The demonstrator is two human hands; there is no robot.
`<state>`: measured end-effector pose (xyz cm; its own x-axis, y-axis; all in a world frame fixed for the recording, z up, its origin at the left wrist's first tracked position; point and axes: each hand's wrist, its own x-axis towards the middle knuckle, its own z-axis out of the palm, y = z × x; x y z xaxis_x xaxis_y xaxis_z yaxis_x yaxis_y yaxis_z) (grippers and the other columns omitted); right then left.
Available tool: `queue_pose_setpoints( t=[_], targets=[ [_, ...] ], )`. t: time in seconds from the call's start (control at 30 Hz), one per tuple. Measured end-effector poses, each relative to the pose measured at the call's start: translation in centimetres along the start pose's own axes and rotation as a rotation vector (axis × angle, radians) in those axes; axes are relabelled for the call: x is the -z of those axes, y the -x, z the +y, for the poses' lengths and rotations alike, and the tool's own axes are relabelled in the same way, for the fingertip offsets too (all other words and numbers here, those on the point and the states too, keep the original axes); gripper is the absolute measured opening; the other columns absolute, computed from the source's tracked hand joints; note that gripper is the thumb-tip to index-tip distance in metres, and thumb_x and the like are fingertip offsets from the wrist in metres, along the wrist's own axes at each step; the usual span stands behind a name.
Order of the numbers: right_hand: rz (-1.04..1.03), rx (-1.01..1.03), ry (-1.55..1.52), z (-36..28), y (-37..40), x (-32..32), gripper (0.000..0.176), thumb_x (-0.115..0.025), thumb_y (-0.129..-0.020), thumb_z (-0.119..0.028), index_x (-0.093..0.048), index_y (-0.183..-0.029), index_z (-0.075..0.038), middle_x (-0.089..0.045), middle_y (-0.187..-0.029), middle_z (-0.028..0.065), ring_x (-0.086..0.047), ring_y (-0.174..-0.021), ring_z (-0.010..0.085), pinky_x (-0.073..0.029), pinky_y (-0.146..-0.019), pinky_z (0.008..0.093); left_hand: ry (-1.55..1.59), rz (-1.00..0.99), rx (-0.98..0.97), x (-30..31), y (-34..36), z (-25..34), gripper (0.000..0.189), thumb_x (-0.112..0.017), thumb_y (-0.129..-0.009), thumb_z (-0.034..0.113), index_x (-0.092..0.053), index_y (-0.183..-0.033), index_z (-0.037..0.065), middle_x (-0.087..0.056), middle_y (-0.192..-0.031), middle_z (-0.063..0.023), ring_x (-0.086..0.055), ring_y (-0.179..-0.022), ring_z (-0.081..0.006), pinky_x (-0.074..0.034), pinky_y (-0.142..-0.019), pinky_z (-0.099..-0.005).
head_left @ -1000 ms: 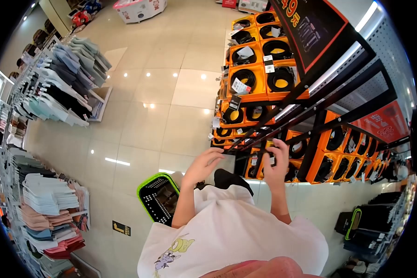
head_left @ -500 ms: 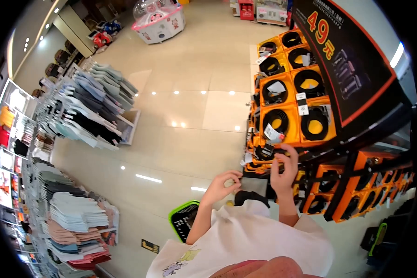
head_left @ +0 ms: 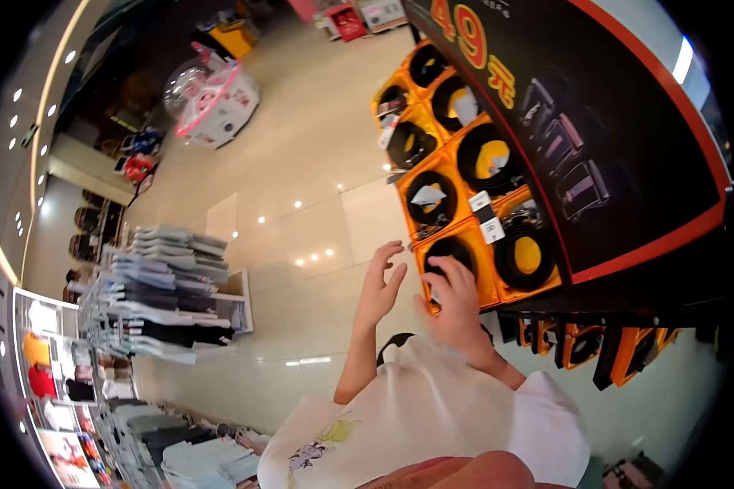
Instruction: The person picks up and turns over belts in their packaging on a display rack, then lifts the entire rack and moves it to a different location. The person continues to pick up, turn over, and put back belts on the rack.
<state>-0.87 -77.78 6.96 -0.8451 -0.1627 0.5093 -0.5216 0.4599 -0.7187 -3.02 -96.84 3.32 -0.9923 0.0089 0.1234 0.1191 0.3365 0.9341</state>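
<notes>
Coiled black belts lie in orange boxes [head_left: 485,289] on a display stand to my right. My right hand [head_left: 455,303] reaches over the nearest left box, its fingers bent and apart. They overlap the coiled belt [head_left: 457,249] there and hide its lower part. My left hand [head_left: 381,284] is raised just left of the same box, thumb and fingers spread, with nothing in it. Beside that box, another coiled belt [head_left: 523,259] surrounds a yellow centre. A white tag [head_left: 492,230] lies across the boxes above it.
A black sign [head_left: 595,106] with a red edge and a price rises over the boxes. More orange boxes [head_left: 583,346] sit on the rack's lower side. Clothes racks [head_left: 167,285] stand at the left. A white and pink machine [head_left: 224,106] is farther off on the tiled floor [head_left: 302,147].
My view has turned and come closer to the belt stand. My right hand has moved onto the nearest left box; my left hand has risen and its fingers have opened out.
</notes>
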Motion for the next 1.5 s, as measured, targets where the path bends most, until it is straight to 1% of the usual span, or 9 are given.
queue_pose_setpoints(
  t=[0.13,0.37,0.53,0.7,0.83,0.97,1.17,1.4,1.5],
  targets=[
    [0.008,-0.036,-0.023,0.1,-0.6,0.2,0.032,-0.079,-0.079,-0.014,-0.067,-0.107,-0.003,-0.063,-0.122,0.0146,-0.060,-0.114,0.0349,-0.046,-0.098,0.0466,-0.076,-0.062,-0.153,-1.9,-4.6,-0.5,0.045,-0.067,-0.099,0.011,-0.054,-0.141,0.005,-0.042,-0.154,-0.0197,-0.043,-0.143,-0.0358,-0.036,-0.118,-0.0441],
    [0.150,-0.205,-0.030,0.5,-2.2,-1.5,0.025,-0.078,-0.081,-0.011,-0.067,-0.101,-0.002,-0.071,-0.101,0.0128,-0.067,-0.094,0.0342,-0.050,-0.089,0.0443,-0.433,-0.021,-0.399,-1.4,-14.6,-1.5,0.051,-0.068,-0.098,0.016,-0.053,-0.145,0.006,-0.028,-0.163,-0.0234,-0.028,-0.151,-0.0459,-0.028,-0.122,-0.0519],
    [0.320,-0.379,0.037,0.6,-2.9,-3.2,0.016,-0.075,-0.082,-0.003,-0.068,-0.096,0.001,-0.070,-0.091,0.0141,-0.070,-0.082,0.0331,-0.057,-0.075,0.0398,-0.572,-0.167,-0.463,-1.8,-19.9,-4.6,0.061,-0.069,-0.098,0.030,-0.048,-0.151,0.008,-0.034,-0.164,-0.0190,-0.020,-0.154,-0.0483,-0.015,-0.123,-0.0587],
    [0.686,-0.512,0.259,-0.4,-4.5,-6.1,0.008,-0.074,-0.085,0.000,-0.068,-0.092,0.001,-0.068,-0.080,0.0115,-0.069,-0.067,0.0253,-0.055,-0.062,0.0322,-0.442,-0.280,-0.607,-0.6,-21.6,-8.0,0.064,-0.067,-0.098,0.027,-0.044,-0.154,0.004,-0.035,-0.164,-0.0213,-0.022,-0.153,-0.0492,-0.017,-0.123,-0.0583],
    [0.841,-0.615,0.626,0.5,-5.6,-8.1,0.008,-0.075,-0.087,-0.011,-0.069,-0.085,-0.006,-0.066,-0.073,0.0067,-0.066,-0.059,0.0229,-0.053,-0.056,0.0338,-0.444,-0.433,-0.734,1.6,-23.2,-6.9,0.064,-0.069,-0.097,0.026,-0.047,-0.152,0.004,-0.037,-0.163,-0.0214,-0.031,-0.149,-0.0483,-0.030,-0.119,-0.0564],
    [0.853,-0.809,0.779,0.9,-6.5,-9.5,0.012,-0.075,-0.089,-0.015,-0.071,-0.089,-0.004,-0.068,-0.075,0.0096,-0.066,-0.058,0.0237,-0.052,-0.056,0.0342,-0.396,-0.516,-0.846,3.7,-24.7,-7.4,0.059,-0.071,-0.097,0.024,-0.051,-0.148,0.003,-0.041,-0.160,-0.0217,-0.037,-0.145,-0.0477,-0.039,-0.114,-0.0552],
    [0.818,-0.656,1.162,2.0,-7.2,-13.0,0.009,-0.073,-0.084,-0.013,-0.068,-0.089,-0.007,-0.060,-0.088,0.0071,-0.063,-0.088,0.0286,-0.047,-0.081,0.0412,-0.337,-0.615,-0.894,4.9,-26.2,-8.8,0.056,-0.071,-0.097,0.024,-0.054,-0.144,0.000,-0.040,-0.161,-0.0212,-0.035,-0.147,-0.0478,-0.039,-0.115,-0.0557],
    [0.910,-0.640,1.277,3.7,-7.7,-13.6,0.008,-0.070,-0.077,-0.009,-0.068,-0.084,-0.008,-0.060,-0.085,0.0069,-0.062,-0.084,0.0285,-0.047,-0.079,0.0400,-0.222,-0.771,-0.849,8.1,-25.7,-9.6,0.052,-0.071,-0.096,0.021,-0.057,-0.143,0.006,-0.036,-0.166,-0.0154,-0.022,-0.155,-0.0475,-0.030,-0.119,-0.0588],
    [0.930,-0.641,1.307,4.1,-8.2,-13.4,0.005,-0.068,-0.077,-0.008,-0.066,-0.081,-0.008,-0.058,-0.082,0.0072,-0.061,-0.079,0.0294,-0.046,-0.073,0.0398,-0.156,-0.850,-0.811,9.2,-26.7,-9.6,0.049,-0.071,-0.094,0.014,-0.059,-0.141,0.005,-0.041,-0.162,-0.0159,-0.035,-0.150,-0.0439,-0.036,-0.116,-0.0530]
  ],
)
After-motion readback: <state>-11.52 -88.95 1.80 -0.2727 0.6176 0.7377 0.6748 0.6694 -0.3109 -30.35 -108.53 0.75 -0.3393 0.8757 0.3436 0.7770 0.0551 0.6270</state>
